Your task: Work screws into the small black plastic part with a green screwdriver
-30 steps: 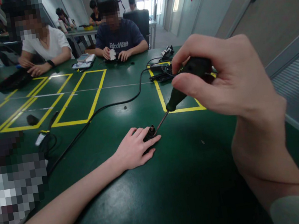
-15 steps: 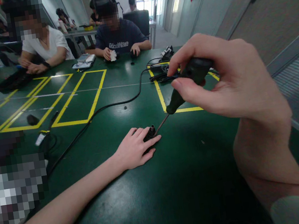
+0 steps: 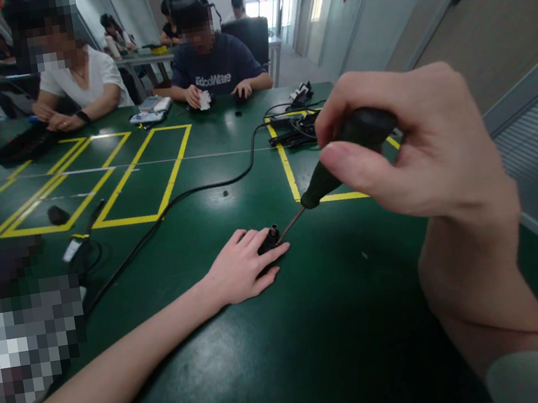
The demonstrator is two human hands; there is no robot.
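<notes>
My right hand (image 3: 432, 143) grips a screwdriver (image 3: 319, 180) by its thick dark handle, thumb and fingers wrapped around it. The thin shaft slants down to the left, and its tip meets or nearly meets a small black part (image 3: 271, 241) with a metal, tube-like end sticking up. My left hand (image 3: 239, 270) lies on the green table (image 3: 272, 356) and holds that part between its fingers, pressing it down. Those fingers hide much of the part, so its full shape and the exact spot of the tip cannot be made out.
A black cable (image 3: 187, 192) runs across the table to a pile of black items (image 3: 296, 131) near a yellow-taped box. At left lie a labelled cable (image 3: 74, 247) and a small black piece (image 3: 59, 215). Across the table, a person (image 3: 219, 67) handles small parts.
My right hand has shifted slightly right and down with the screwdriver handle, its fingers bent a little differently. My left hand and the black part stay in place.
</notes>
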